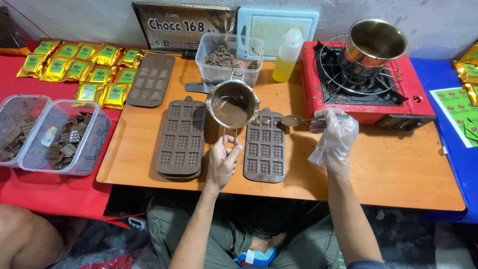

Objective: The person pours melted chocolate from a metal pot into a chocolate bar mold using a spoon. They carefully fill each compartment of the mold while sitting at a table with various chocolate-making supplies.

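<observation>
Wooden worktop [388,174] has a brown mold [264,145] on it, top end partly hidden by the pot [232,104] the left hand [222,160] grips. Gloved right hand [332,135] pinches a spoon [294,120], probably holding chocolate.

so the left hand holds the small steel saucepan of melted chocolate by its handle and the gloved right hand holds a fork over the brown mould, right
Not quite: the right hand, in a clear plastic glove, holds a metal spoon, not a fork, as the head view shows. The rest stands: the left hand holds the small steel saucepan of melted chocolate by its handle, over the brown mould.
</observation>
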